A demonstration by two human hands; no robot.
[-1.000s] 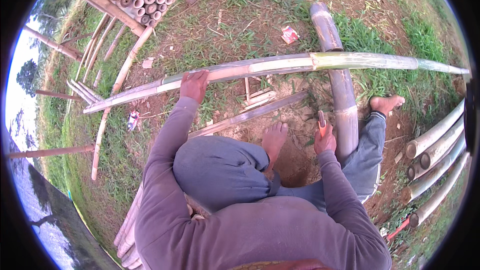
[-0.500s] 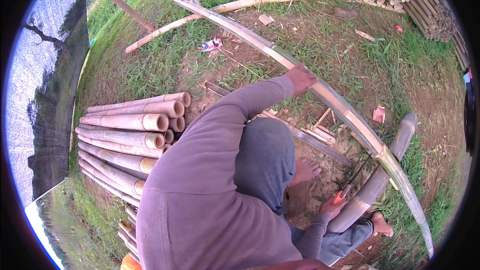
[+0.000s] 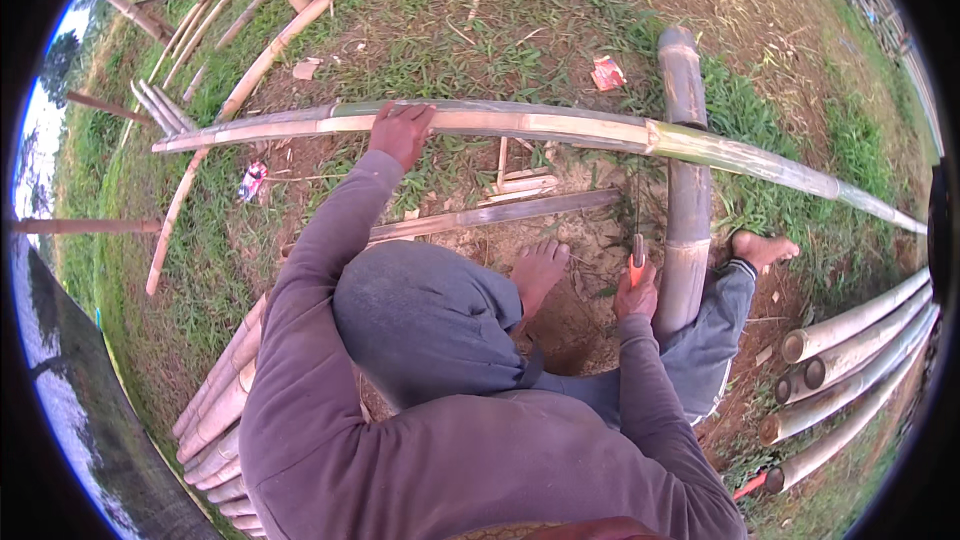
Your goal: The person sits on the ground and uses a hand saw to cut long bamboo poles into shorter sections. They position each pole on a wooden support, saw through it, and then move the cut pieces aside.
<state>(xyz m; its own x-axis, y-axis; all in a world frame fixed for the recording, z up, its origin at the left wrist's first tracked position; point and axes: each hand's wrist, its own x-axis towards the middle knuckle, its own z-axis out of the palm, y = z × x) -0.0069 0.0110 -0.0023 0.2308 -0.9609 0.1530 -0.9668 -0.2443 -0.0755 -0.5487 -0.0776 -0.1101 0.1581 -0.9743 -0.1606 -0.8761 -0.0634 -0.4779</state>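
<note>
A long bamboo pole (image 3: 585, 130), green with a pale scraped strip along its side, lies across in front of me. Its right part rests over a thick, dull bamboo log (image 3: 685, 210). My left hand (image 3: 403, 133) is closed over the pole left of the middle, fingers across its top. In my right hand (image 3: 636, 292), beside the near end of the log, is the orange handle of a handsaw (image 3: 637, 258). Its thin dark blade points away from me to just below the pole; whether the tip touches it I cannot tell.
A flat bamboo strip (image 3: 500, 215) and cut pieces (image 3: 520, 185) lie between my feet and the pole. Bamboo poles (image 3: 225, 395) are stacked at lower left, several more (image 3: 850, 340) at right. A low bamboo rail (image 3: 180, 210) supports the pole's left end. Grass surrounds bare soil.
The view has turned to the right, so the pole now runs nearly level across it. My left hand still grips the pole and my right still holds the saw.
</note>
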